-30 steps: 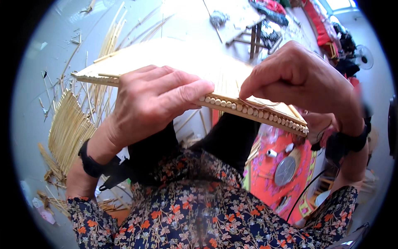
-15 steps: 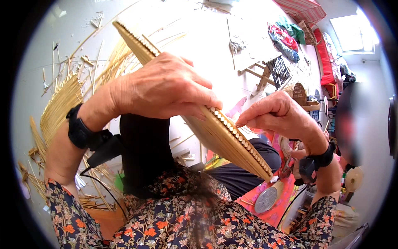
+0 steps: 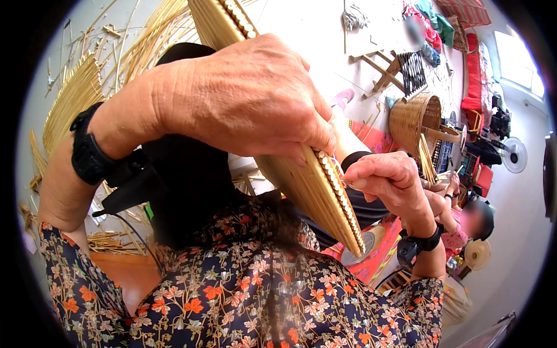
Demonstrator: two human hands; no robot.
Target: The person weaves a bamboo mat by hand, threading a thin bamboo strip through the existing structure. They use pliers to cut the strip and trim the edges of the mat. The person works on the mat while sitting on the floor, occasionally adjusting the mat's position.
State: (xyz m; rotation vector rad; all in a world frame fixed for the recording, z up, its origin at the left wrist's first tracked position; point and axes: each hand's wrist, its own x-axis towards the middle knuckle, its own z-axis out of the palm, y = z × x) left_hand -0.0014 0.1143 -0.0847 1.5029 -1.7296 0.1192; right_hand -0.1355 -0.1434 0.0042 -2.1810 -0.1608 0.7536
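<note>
Slanting in front of me is a flat panel of thin yellow sticks (image 3: 307, 200), laid side by side, their round pale cut ends lined up along one edge. My left hand (image 3: 249, 98) grips it from above, thumb and fingers closed over that edge. Just beside those fingertips, my right hand (image 3: 386, 180) pinches a thin pale thread (image 3: 336, 164) close to the stick ends. Whether a needle is also in the pinch is too small to tell. The panel's middle is covered by my left hand.
Loose sticks (image 3: 159, 32) and another stick panel (image 3: 75, 101) lie on the floor to the left. At the right stand a wicker basket (image 3: 409, 119), a wooden folding stool (image 3: 413, 72) and a fan (image 3: 513, 153). Another person (image 3: 458, 232) sits at the lower right.
The panel has tilted more steeply, and my left hand is nearer the camera. My right hand has moved slightly down, still pinching by the edge. The view has shifted, showing more of the other person.
</note>
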